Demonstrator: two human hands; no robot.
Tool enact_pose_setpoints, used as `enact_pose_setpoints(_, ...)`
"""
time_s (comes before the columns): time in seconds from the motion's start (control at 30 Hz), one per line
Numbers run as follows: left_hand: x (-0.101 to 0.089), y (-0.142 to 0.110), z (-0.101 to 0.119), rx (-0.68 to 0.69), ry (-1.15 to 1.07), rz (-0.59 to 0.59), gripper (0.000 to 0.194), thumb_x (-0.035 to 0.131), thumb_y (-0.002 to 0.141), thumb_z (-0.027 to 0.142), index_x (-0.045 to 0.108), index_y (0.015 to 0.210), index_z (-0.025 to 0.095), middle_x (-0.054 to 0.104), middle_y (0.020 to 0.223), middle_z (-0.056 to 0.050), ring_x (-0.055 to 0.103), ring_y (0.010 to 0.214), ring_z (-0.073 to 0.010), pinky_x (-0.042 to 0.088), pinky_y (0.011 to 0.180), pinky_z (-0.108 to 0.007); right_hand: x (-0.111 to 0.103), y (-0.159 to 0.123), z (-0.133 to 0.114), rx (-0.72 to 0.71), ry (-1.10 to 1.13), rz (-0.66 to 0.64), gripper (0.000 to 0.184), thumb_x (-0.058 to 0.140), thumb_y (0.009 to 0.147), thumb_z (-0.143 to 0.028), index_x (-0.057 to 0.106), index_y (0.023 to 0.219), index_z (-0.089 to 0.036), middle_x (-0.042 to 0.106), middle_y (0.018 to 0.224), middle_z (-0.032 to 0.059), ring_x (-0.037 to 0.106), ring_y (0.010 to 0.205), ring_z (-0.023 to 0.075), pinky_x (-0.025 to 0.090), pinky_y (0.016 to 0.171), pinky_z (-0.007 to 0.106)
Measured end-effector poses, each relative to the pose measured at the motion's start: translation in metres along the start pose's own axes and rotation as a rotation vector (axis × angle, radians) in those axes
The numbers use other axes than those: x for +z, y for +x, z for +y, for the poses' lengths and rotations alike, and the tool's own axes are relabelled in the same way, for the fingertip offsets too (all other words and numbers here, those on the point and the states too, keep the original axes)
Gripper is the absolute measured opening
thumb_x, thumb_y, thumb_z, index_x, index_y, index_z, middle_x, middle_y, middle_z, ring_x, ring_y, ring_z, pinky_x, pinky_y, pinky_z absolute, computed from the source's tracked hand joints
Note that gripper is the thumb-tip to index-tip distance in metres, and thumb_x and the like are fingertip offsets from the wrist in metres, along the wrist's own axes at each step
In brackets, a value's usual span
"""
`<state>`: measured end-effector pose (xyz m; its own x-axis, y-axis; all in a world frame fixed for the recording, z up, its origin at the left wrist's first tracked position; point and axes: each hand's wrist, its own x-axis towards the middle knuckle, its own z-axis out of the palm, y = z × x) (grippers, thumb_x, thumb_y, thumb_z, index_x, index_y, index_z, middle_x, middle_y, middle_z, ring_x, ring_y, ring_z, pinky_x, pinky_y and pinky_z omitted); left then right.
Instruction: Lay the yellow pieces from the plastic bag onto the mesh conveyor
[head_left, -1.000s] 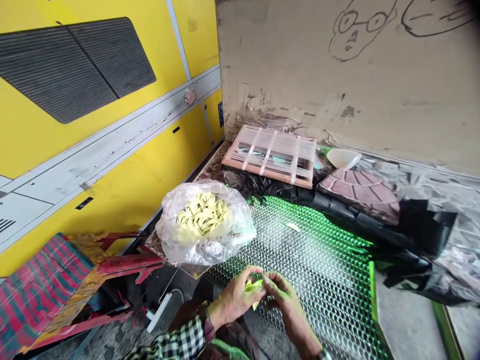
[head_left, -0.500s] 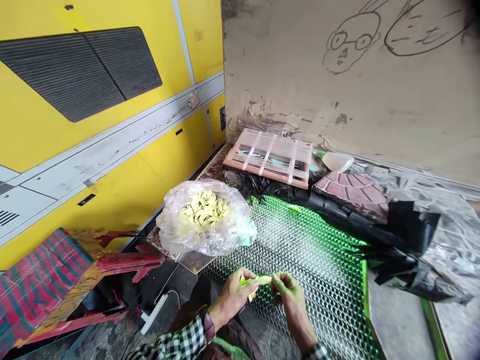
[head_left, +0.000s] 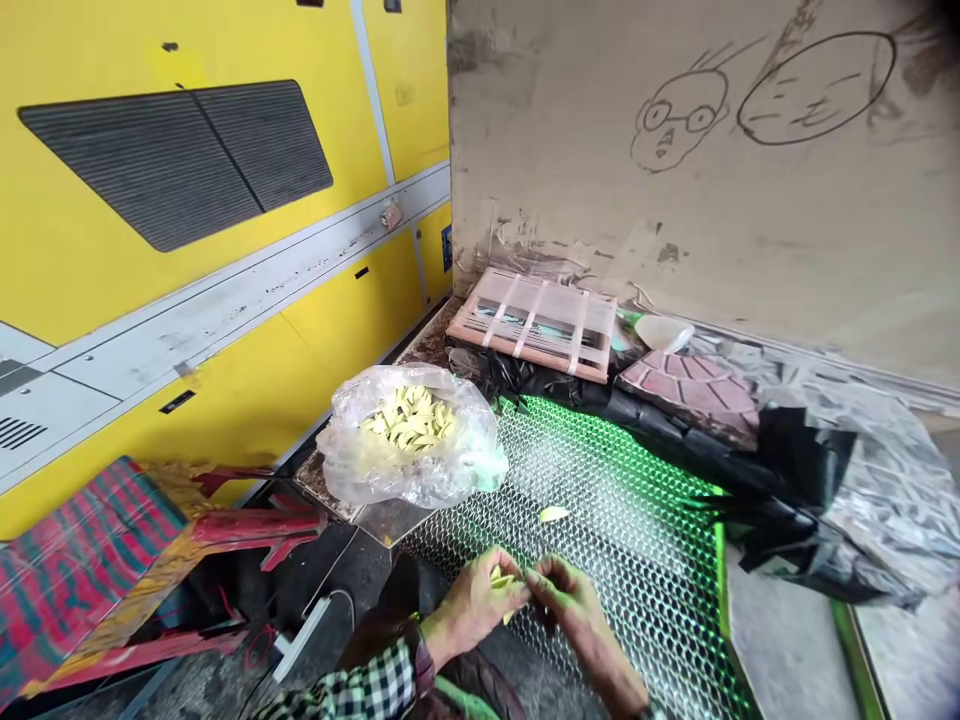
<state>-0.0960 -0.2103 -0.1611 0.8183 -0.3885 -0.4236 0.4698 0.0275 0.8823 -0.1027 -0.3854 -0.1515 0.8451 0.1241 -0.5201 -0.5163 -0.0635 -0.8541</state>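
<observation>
My left hand (head_left: 471, 606) and my right hand (head_left: 571, 601) meet low in the view, fingers pinching a small pale yellow-green curved piece (head_left: 502, 580) between them. Much of that piece is hidden by my fingers. A clear plastic bag (head_left: 341, 468) ahead and to the left holds a heap of similar pale pieces (head_left: 409, 420). A single loose piece (head_left: 553, 514) lies on the bubble wrap (head_left: 637, 530) just beyond my right hand.
A pink wooden frame with white straps (head_left: 536, 325) and a patterned pink tile (head_left: 690, 392) rest on black plastic sheeting (head_left: 660, 420) against a drawn-on wall (head_left: 675, 200). A yellow panel (head_left: 180, 310) rises at left, with a red stool and striped cloth (head_left: 82, 570) below.
My hands have come closer together around the piece. The loose piece on the bubble wrap now lies nearer my hands. The view has drifted slightly, with the wall sitting lower and further left.
</observation>
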Motion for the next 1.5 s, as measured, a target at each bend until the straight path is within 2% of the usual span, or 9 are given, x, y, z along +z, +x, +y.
enact_pose_setpoints(0.17,-0.003,0.003,-0.004,-0.078,-0.082,0.079,0.038,0.071,0.084,0.051,0.057,0.092,0.017,0.059,0.068,0.003,0.043,0.053,-0.0077,0.031,0.052,-0.022,-0.01,0.009,0.016,-0.141,-0.021,0.256,0.048,0.064,0.089,-0.07,0.057,0.084,-0.022,0.059,0.067,0.0006,0.052,0.058,0.0169,0.04,0.052,0.029)
enact_pose_setpoints(0.37,-0.005,-0.004,0.009,-0.217,-0.146,0.187,0.04,0.07,0.081,0.053,0.053,0.096,0.02,0.058,0.07,0.005,0.03,0.043,-0.0037,0.017,0.042,-0.02,-0.03,0.016,0.047,-0.617,-0.901,0.528,0.034,0.04,0.106,-0.04,0.064,0.089,-0.023,0.07,0.085,0.0075,0.061,0.075,0.0232,0.044,0.07,0.036)
enact_pose_setpoints(0.5,-0.005,-0.007,0.012,-0.2,-0.154,0.211,0.041,0.068,0.082,0.055,0.053,0.096,0.02,0.059,0.071,0.004,0.031,0.043,-0.0037,0.019,0.042,-0.02,-0.021,0.003,0.046,-0.688,-1.019,0.586,0.027,0.044,0.105,-0.034,0.068,0.111,-0.024,0.072,0.118,0.0109,0.064,0.106,0.0301,0.046,0.089,0.044)
enact_pose_setpoints(0.7,0.003,0.0,0.008,-0.132,-0.119,0.159,0.042,0.065,0.085,0.059,0.053,0.09,0.02,0.047,0.064,0.008,0.033,0.047,-0.0064,0.024,0.044,-0.022,0.021,-0.018,0.012,-0.259,-0.249,0.109,0.036,0.055,0.101,-0.054,0.067,0.11,-0.021,0.073,0.106,0.0082,0.067,0.095,0.0244,0.053,0.083,0.035)
enact_pose_setpoints(0.9,0.007,0.004,0.008,-0.148,-0.053,0.206,0.043,0.056,0.09,0.064,0.053,0.096,0.021,0.05,0.062,0.007,0.033,0.043,-0.0067,0.022,0.043,-0.024,0.022,-0.006,0.016,-0.159,-0.032,0.173,0.045,0.07,0.087,-0.064,0.064,0.084,-0.019,0.068,0.08,0.0048,0.06,0.071,0.0203,0.048,0.064,0.03)
enact_pose_setpoints(1.1,-0.003,-0.001,0.003,-0.229,-0.331,0.182,0.045,0.059,0.085,0.061,0.049,0.102,0.02,0.062,0.079,0.001,0.038,0.048,-0.0056,0.017,0.04,-0.019,-0.018,0.004,0.034,-0.538,-0.644,0.566,0.028,0.052,0.103,-0.046,0.063,0.095,-0.021,0.07,0.097,0.0081,0.063,0.08,0.0222,0.048,0.066,0.032)
enact_pose_setpoints(1.27,-0.005,-0.003,0.007,-0.21,-0.45,0.148,0.039,0.064,0.081,0.05,0.05,0.099,0.018,0.064,0.088,-0.002,0.045,0.055,-0.0052,0.023,0.042,-0.017,-0.032,0.001,0.053,-0.842,-1.205,0.417,0.022,0.043,0.101,-0.017,0.064,0.107,-0.022,0.07,0.108,0.0093,0.062,0.093,0.0255,0.049,0.08,0.039)
enact_pose_setpoints(1.37,-0.002,-0.006,0.011,-0.208,-0.386,0.102,0.041,0.067,0.082,0.052,0.05,0.099,0.019,0.066,0.089,-0.003,0.043,0.053,-0.0046,0.023,0.042,-0.018,-0.021,-0.008,0.048,-0.774,-1.188,0.437,0.026,0.044,0.099,-0.017,0.063,0.115,-0.023,0.068,0.114,0.0108,0.063,0.096,0.0281,0.05,0.081,0.043)
enact_pose_setpoints(1.5,0.004,-0.006,0.013,-0.236,-0.253,0.045,0.038,0.063,0.086,0.053,0.049,0.102,0.021,0.06,0.074,0.002,0.037,0.046,-0.0053,0.017,0.04,-0.02,0.002,-0.021,0.028,-0.58,-0.737,0.278,0.026,0.048,0.105,-0.032,0.06,0.127,-0.026,0.067,0.116,0.0099,0.066,0.098,0.0245,0.056,0.078,0.036)
